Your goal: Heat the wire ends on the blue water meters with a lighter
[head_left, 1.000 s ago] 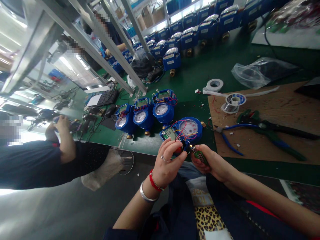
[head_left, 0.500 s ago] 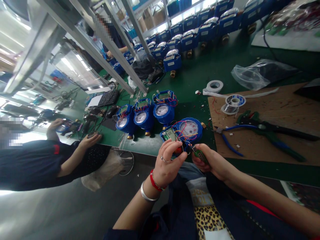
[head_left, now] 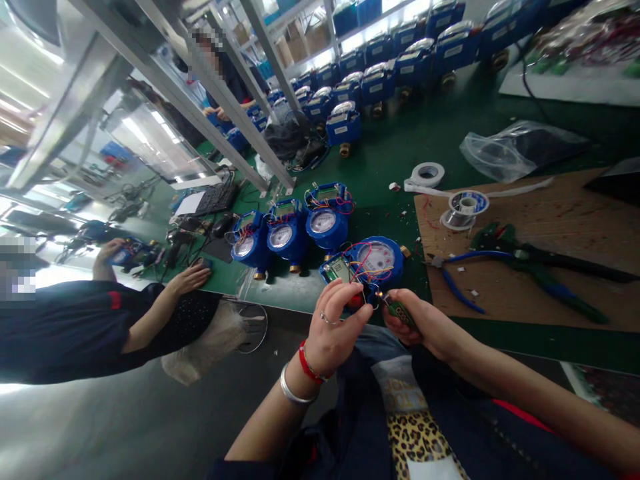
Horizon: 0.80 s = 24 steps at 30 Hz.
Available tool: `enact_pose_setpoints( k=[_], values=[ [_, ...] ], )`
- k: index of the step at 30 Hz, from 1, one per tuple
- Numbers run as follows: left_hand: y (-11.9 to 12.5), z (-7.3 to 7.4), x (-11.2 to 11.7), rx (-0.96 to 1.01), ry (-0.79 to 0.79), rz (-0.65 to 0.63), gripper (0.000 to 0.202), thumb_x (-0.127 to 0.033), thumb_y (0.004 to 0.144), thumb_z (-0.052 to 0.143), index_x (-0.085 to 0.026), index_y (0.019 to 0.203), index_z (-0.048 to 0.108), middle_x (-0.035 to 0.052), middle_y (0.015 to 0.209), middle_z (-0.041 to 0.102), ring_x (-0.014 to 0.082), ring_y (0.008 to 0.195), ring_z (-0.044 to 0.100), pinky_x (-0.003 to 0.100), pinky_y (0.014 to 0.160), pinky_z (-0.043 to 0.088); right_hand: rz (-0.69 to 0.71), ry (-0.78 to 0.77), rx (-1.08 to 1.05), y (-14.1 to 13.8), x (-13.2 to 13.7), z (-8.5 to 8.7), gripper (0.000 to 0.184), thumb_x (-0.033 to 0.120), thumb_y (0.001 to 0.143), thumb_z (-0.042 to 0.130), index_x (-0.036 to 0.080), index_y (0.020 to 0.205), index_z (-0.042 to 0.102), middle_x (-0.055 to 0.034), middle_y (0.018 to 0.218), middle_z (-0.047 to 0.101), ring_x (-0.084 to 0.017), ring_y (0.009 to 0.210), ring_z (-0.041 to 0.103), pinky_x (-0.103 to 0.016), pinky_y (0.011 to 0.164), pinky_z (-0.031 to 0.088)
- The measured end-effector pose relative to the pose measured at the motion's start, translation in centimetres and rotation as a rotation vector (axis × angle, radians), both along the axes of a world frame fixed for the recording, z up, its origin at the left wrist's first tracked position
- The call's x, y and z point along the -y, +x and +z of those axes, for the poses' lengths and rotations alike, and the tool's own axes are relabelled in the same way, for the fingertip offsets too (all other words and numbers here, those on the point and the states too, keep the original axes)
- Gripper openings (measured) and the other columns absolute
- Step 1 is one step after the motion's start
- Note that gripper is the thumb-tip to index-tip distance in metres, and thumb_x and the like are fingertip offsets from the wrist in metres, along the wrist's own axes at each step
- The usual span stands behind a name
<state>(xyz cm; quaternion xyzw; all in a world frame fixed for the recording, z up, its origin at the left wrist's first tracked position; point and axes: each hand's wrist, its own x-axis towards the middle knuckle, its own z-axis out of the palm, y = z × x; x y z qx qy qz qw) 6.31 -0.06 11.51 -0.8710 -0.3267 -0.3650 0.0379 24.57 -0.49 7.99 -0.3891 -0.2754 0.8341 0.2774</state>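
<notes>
My right hand (head_left: 425,321) is wrapped round a lighter (head_left: 401,313), its small flame (head_left: 379,294) just beside the near edge of the blue meter (head_left: 379,255), which lies face up on the green bench (head_left: 400,137). My left hand (head_left: 336,320) curls thumb and forefinger close by a pale wire (head_left: 365,297) at the meter's near edge; I can't tell whether they pinch it. Should the lighter wander, it could singe the coloured wires (head_left: 369,268) across the meter or burn my fingers.
</notes>
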Motion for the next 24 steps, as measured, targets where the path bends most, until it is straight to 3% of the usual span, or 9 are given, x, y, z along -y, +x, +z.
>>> enact_pose_setpoints(
  k=[24],
  values=[
    [-0.12, -0.02, 0.15, 0.003, -0.030, 0.022, 0.017, -0.008, 0.082, 0.065, -0.021, 0.094, 0.065, 0.0062, 0.117, 0.057, 0.0201, 0.114, 0.056, 0.044, 0.099, 0.051, 0.065, 0.052, 0.090, 0.32, 0.19, -0.25, 0.045, 0.051, 0.088, 0.030, 0.017, 0.059, 0.040, 0.0052, 0.049, 0.031, -0.004, 0.039, 0.022, -0.021, 0.039, 0.013]
  ],
)
